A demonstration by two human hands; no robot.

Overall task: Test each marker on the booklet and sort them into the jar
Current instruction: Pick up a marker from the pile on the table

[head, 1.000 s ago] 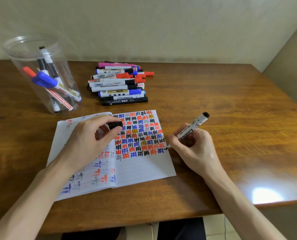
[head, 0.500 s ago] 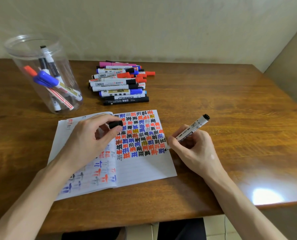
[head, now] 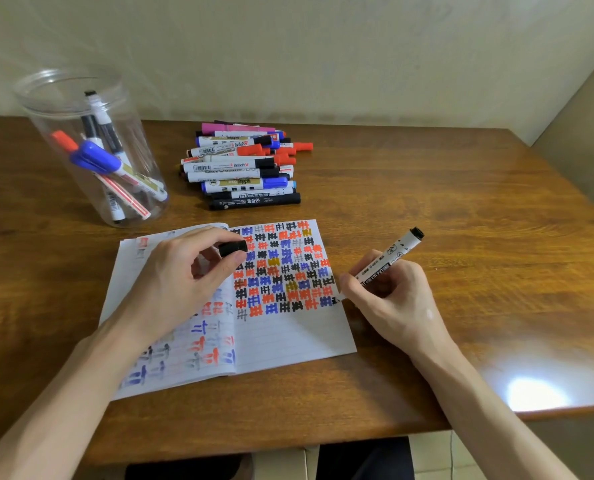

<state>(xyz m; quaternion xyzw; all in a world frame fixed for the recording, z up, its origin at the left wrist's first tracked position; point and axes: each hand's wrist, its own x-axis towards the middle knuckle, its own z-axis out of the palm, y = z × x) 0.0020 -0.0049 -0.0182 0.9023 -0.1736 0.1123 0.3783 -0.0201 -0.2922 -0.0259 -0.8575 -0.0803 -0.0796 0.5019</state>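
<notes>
Head view: right hand (head: 397, 299) pinches marker (head: 385, 263), tip at booklet (head: 288, 334) page's right edge. Left hand (head: 181, 282) pinches black cap (head: 232, 248), resting on booklet. Marker likely light, stiff, smooth; grip mid-barrel. Jar (head: 91, 147) far left.

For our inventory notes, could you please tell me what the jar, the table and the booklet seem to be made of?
The jar looks like clear plastic, possibly glass: the markers inside show through its wall. The table seems varnished wood or veneer: brown grain with a glossy glare. The booklet is thin matte ruled paper; ink seems to show through its left page.
</notes>
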